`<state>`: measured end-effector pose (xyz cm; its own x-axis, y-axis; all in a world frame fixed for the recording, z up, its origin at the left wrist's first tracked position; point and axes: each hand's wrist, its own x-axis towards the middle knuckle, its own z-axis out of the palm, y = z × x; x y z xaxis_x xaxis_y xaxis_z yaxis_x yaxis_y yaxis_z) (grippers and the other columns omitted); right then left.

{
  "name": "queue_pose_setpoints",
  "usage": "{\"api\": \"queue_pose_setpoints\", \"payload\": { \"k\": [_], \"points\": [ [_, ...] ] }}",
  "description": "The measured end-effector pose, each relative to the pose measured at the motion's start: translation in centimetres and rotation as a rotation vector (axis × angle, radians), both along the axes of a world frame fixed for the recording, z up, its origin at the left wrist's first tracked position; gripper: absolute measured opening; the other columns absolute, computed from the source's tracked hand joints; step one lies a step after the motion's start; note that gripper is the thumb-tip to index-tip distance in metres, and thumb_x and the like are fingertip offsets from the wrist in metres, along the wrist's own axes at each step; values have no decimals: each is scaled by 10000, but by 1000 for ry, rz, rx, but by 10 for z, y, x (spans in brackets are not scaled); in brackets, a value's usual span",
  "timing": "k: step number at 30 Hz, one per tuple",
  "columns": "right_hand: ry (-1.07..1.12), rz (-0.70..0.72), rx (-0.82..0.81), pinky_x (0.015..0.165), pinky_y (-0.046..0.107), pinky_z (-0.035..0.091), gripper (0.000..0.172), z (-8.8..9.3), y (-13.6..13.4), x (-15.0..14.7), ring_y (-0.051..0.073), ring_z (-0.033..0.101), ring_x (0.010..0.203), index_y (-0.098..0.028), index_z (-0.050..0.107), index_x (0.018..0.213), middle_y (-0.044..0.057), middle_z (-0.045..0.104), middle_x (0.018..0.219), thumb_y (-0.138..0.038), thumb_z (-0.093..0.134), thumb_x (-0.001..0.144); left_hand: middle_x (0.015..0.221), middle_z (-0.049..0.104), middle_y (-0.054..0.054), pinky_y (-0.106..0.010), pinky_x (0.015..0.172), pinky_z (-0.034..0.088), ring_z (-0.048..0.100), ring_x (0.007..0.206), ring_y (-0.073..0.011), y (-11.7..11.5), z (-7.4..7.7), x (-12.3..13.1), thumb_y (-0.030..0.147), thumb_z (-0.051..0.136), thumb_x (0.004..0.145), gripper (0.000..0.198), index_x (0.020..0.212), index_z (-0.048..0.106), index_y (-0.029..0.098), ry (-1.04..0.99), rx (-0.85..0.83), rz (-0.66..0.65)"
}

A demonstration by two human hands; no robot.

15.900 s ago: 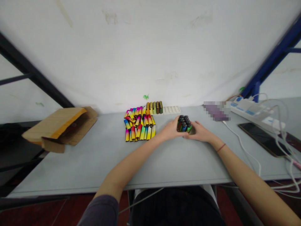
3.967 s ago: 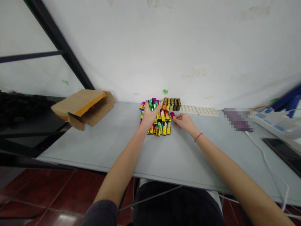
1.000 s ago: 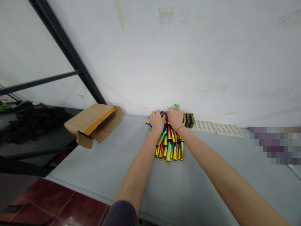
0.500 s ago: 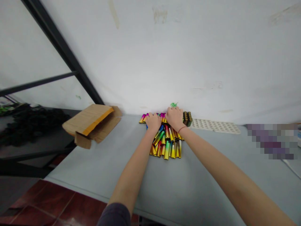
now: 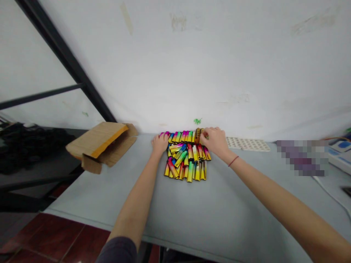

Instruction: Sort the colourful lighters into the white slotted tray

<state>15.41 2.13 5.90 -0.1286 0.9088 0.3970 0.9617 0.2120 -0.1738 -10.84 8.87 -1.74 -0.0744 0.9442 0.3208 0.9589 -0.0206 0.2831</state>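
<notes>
A heap of shiny lighters (image 5: 189, 171), gold shading into pink, green, blue and red, lies on the grey table. Behind the heap, a neat row of lighters (image 5: 181, 136) runs along the wall. My left hand (image 5: 159, 144) rests at the left end of that row, its fingers bent over the end pieces and slightly apart. At the right end, several lighters stand upright in a block (image 5: 197, 134). My right hand (image 5: 216, 140) is closed at this block, thumb and fingers curled around its right side; the palm hides part of it.
To the right, a white tray with holes (image 5: 248, 144) lies by the wall. An open cardboard box (image 5: 100, 142) rests on its side at the left, near a black metal frame (image 5: 82, 78). A blurred-out item (image 5: 301, 159) and a white cable (image 5: 329, 193) are at the far right.
My hands have moved apart: the left to the row's left end, the right to the upright block. More of the back row now shows between them. The view has shifted slightly.
</notes>
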Motion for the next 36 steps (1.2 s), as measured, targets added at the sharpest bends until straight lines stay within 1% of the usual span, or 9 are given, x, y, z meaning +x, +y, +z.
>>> {"api": "queue_pose_setpoints", "payload": {
  "k": [5, 12, 18, 22, 25, 28, 32, 34, 36],
  "points": [
    [74, -9, 29, 763, 354, 385, 213, -15, -13, 37, 279, 665, 903, -193, 707, 862, 95, 790, 941, -252, 527, 957, 1242, 722, -181, -430, 1127, 450, 615, 1253, -284, 6, -12, 3, 159, 399, 975, 343, 1131, 704, 155, -39, 6, -115],
    [135, -81, 10, 771, 338, 448, 199, -51, -35, 101, 259, 701, 827, -193, 720, 821, 96, 791, 881, -255, 553, 910, 1326, 709, -148, -456, 1223, 391, 597, 1316, -270, 17, -10, 15, 245, 361, 970, 435, 1242, 687, 149, -407, 43, -151],
    [128, -195, -5, 833, 364, 490, 212, -79, -66, 161, 286, 719, 890, -178, 724, 834, 137, 796, 925, -241, 530, 895, 1384, 667, -199, -441, 1247, 361, 564, 1374, -286, 15, -7, 9, 291, 422, 955, 446, 1275, 662, 93, -547, 69, -50],
    [105, -245, -6, 871, 401, 501, 227, -91, -81, 184, 305, 707, 900, -172, 722, 833, 158, 780, 916, -242, 514, 889, 1398, 665, -195, -425, 1233, 377, 567, 1373, -279, 9, -5, 4, 290, 421, 969, 437, 1292, 640, 93, -540, 80, -29],
    [91, -254, 2, 888, 422, 502, 234, -97, -87, 189, 320, 689, 922, -164, 728, 854, 176, 765, 930, -240, 510, 884, 1406, 662, -195, -395, 1224, 383, 568, 1370, -265, 3, -3, 4, 267, 413, 972, 421, 1284, 635, 93, -487, 73, -7],
    [79, -235, 1, 909, 436, 502, 237, -101, -89, 182, 323, 675, 948, -169, 731, 894, 173, 760, 971, -250, 508, 905, 1374, 681, -178, -439, 1217, 387, 577, 1348, -280, -5, 1, 5, 256, 409, 966, 395, 1259, 642, 130, -440, 65, 11],
    [56, -114, -23, 978, 435, 499, 257, -106, -92, 159, 323, 668, 1068, -145, 729, 1027, 189, 746, 1129, -285, 527, 949, 1381, 644, -210, -491, 1237, 342, 537, 1374, -314, -22, 17, 19, 255, 446, 958, 399, 1292, 615, 116, -380, 195, 47],
    [44, -9, -21, 1063, 431, 471, 324, -107, -91, 147, 321, 634, 1214, -120, 707, 1165, 212, 699, 1308, -317, 523, 987, 1408, 604, -220, -481, 1242, 334, 506, 1400, -307, -36, 30, 39, 242, 457, 967, 401, 1317, 598, 106, -340, 313, -38],
    [6, 82, -47, 1110, 440, 443, 373, -105, -88, 139, 309, 606, 1285, -106, 670, 1276, 213, 666, 1388, -293, 469, 1024, 1402, 604, -184, -465, 1241, 344, 499, 1405, -286, -55, 43, 69, 232, 458, 983, 369, 1309, 609, 145, -302, 386, -215]
  ]
}}
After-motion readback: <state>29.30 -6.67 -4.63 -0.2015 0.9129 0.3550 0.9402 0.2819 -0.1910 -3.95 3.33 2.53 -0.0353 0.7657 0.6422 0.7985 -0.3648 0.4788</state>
